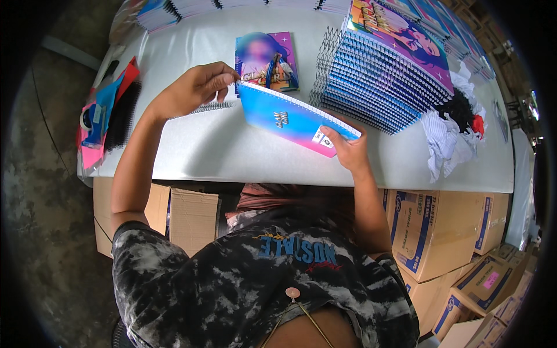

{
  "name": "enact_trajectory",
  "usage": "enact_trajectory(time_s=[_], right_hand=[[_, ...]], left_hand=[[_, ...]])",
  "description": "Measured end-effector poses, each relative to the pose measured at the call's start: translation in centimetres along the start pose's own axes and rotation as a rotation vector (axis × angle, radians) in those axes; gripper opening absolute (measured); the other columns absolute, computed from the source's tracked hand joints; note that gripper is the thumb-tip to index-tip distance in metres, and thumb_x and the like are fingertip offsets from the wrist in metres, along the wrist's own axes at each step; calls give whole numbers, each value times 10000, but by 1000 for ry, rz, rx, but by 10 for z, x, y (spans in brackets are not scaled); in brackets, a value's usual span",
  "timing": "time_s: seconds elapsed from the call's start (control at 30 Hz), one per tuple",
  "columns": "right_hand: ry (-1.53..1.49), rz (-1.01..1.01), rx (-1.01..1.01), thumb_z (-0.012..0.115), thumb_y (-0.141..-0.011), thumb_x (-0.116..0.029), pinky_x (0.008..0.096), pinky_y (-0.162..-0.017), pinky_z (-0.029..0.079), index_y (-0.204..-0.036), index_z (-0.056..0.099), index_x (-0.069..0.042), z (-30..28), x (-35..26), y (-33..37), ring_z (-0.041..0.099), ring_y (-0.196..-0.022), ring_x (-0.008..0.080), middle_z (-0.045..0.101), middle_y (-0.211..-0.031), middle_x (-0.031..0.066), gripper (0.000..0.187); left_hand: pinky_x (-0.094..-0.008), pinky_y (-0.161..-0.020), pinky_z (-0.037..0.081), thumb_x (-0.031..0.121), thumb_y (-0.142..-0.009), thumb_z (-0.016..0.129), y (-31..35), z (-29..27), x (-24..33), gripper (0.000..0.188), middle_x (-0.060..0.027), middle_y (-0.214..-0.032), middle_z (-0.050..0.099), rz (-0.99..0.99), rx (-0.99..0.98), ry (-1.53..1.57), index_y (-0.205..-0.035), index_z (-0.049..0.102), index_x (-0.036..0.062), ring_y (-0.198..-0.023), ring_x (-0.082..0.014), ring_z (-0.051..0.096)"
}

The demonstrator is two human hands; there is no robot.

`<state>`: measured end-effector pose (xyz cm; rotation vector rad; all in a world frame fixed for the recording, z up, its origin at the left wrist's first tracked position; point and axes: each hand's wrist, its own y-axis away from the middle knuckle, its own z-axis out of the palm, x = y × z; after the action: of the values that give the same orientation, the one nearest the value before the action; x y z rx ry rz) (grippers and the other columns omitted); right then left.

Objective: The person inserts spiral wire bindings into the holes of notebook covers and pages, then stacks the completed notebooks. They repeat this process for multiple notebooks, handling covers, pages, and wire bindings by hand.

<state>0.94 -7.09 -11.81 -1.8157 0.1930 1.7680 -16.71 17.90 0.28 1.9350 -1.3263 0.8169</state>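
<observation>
Above the white table (232, 151), just clear of its near half, you held a blue-and-pink spiral notebook (290, 116) tilted, back cover toward you. Your right hand (348, 152) had closed on its lower right corner, thumb on the cover over a small white label patch and fingers tucked behind. Your left hand (194, 88) had pinched shut at the upper left corner, where the wire binding begins; whether the fingertips gripped the coil itself or only the cover edge could not be told.

Handling judgement: the notebook appeared light and thin, with a glossy cover likely to slide under a loose grip. It would flex if held by one corner alone, so the two opposite corners were a sound choice. The wire coil looked bendable and liable to snag (best kept off the neighbouring stack).

A loose wire spiral (212, 107) lay on the table just below your left hand. Farther back lay a notebook with a purple illustrated cover (268, 58), and to its right a tall slanted stack of spiral notebooks (383, 81), with crumpled white cloth (447, 139) beside it.

Hidden or unclear: the held notebook's front cover faced away. Items at the table's left edge (red, blue and black pieces) (107, 113) could not be identified. Cardboard cartons (432, 226) under the table were partly cut off.
</observation>
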Motion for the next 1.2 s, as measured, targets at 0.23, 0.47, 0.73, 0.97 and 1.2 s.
enact_trajectory(time_s=[0.23, 0.47, 0.73, 0.97, 1.2], right_hand=[[-7, 18, -13, 606, -837, -26, 217, -779, 460, -1106, 599, 18, -1, 0, 0, 560, -851, 71, 652, -959, 44, 273], [40, 4, 52, 585, -837, -5, 216, -767, 462, -1107, 604, 13, 4, -4, 0, 566, -846, 68, 659, -957, 59, 271], [217, -193, 58, 561, -793, 68, 263, -804, 480, -1097, 612, 0, 11, -5, 6, 635, -900, 179, 654, -1026, 119, 315], [311, -344, 63, 573, -764, 69, 301, -840, 487, -1089, 611, 1, 18, -5, 19, 628, -969, 263, 632, -1055, 160, 334], [415, -516, 38, 526, -751, 77, 347, -799, 513, -1047, 615, 44, 27, -8, 20, 643, -922, 303, 636, -1008, 209, 310]], left_hand=[[-177, -457, 275, 416, -881, 533, -19, -19, -28, 362, 18, -640, 479, -170, -130, 151, -886, 559, 55, -525, -30, 353], [-303, -773, 402, 279, -771, 687, -21, -3, -12, 309, 3, -817, 630, 265, 147, -283, -980, 623, 62, -789, -136, 537], [-452, -1024, 220, 453, -660, 710, -15, 28, 8, 756, -160, -1325, 400, 487, 675, -1097, -1279, 452, 104, -1255, -317, 332], [-605, -1018, -72, 779, -718, 355, -3, 83, -62, 1054, -311, -1424, 112, 774, 817, -1270, -1401, 166, -1, -1347, -426, -8], [-616, -992, -114, 814, -700, 304, -1, 124, -98, 1147, -318, -1423, 76, 749, 691, -929, -1367, 124, -101, -1326, -477, -7]])
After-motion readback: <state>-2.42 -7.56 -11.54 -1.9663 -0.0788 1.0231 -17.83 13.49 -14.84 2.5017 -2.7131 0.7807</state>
